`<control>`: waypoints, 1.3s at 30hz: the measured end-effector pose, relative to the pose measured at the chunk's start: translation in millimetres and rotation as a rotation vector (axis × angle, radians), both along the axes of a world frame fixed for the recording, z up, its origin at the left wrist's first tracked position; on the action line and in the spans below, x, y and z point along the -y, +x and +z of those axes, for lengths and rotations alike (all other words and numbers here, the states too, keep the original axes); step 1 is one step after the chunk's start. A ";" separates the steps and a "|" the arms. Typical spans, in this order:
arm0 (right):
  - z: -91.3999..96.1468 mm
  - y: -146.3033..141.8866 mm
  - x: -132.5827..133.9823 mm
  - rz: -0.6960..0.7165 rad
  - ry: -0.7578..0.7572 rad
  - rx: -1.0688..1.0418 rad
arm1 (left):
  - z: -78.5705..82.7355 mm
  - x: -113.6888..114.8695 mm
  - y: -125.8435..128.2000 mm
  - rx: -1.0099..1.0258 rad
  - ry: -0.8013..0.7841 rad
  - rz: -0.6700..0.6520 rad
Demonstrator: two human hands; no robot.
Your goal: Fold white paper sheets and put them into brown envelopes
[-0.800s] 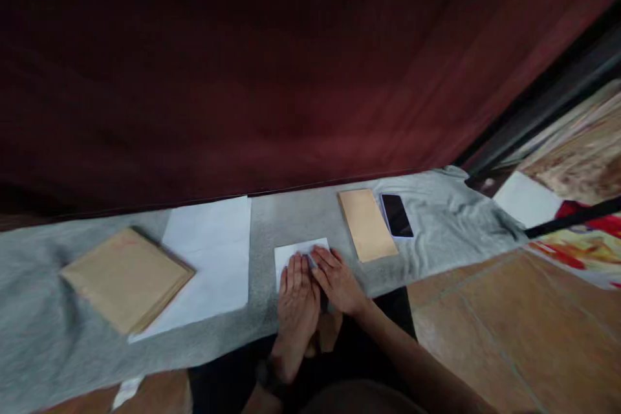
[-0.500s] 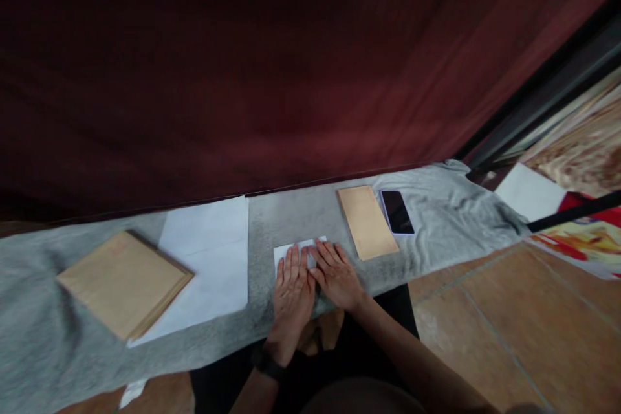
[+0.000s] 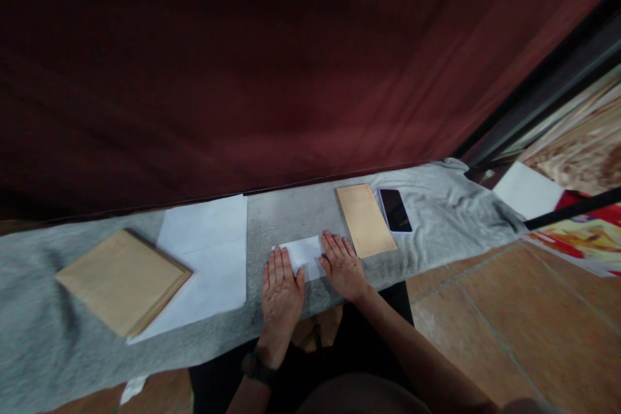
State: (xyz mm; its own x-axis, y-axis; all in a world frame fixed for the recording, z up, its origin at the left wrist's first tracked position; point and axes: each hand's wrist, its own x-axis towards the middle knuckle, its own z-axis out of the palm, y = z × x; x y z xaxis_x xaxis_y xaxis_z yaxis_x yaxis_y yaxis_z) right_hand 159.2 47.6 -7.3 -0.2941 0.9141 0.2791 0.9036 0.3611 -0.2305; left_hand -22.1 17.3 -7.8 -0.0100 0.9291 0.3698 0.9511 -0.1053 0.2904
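A small folded white paper (image 3: pixel 305 250) lies on the grey cloth (image 3: pixel 301 213) in front of me. My left hand (image 3: pixel 280 283) lies flat on its left end, fingers stretched out. My right hand (image 3: pixel 342 264) presses flat on its right end, fingers spread. Neither hand grips anything. A black band sits on my left wrist (image 3: pixel 257 369).
A tan envelope (image 3: pixel 365 220) and a dark phone (image 3: pixel 394 210) lie right of my hands. To the left are white sheets (image 3: pixel 208 252) and a stack of tan envelopes (image 3: pixel 121 279). A dark red curtain (image 3: pixel 242 77) hangs behind. Tiled floor (image 3: pixel 509 310) is at right.
My two hands have slid apart along the folded paper, the left one leftward and nearer to me, the right one rightward, showing the paper's middle.
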 end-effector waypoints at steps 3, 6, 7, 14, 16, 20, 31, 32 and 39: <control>0.4 1.8 -1.0 -0.016 0.000 -0.019 | 0.2 0.9 -1.5 -0.007 0.002 0.013; 2.5 0.7 1.3 -0.045 0.008 -0.043 | 0.8 1.1 -1.0 -0.013 0.005 0.019; 3.3 -1.2 3.7 -0.047 0.012 -0.051 | 1.1 1.1 -0.8 -0.013 0.006 0.019; 4.5 -24.1 32.8 0.137 0.027 -0.067 | 1.6 1.5 -1.3 0.010 -0.008 0.007; 2.8 -23.1 34.9 0.094 0.044 -0.064 | 1.4 2.2 -1.6 0.017 -0.015 0.009; -0.6 -9.4 29.2 -0.004 0.056 -0.053 | 0.8 3.5 -1.4 0.034 -0.007 0.017; 3.0 -5.5 20.0 0.013 -0.077 -0.168 | 2.1 3.9 -1.1 0.035 0.005 0.010; 3.6 -5.7 19.6 0.014 -0.077 -0.195 | 2.3 3.9 -1.0 0.030 0.004 0.011; 7.8 -7.8 25.2 0.042 -0.081 -0.459 | 4.8 4.8 -1.1 0.016 -0.017 0.011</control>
State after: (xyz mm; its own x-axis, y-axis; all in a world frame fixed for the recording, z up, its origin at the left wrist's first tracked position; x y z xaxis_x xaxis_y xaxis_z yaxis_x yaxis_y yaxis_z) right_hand 151.4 22.3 0.5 -0.1942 0.9282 0.3173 0.6867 0.3596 -0.6318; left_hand -23.2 12.5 -3.0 -0.0258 0.9351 0.3533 0.9474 -0.0899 0.3071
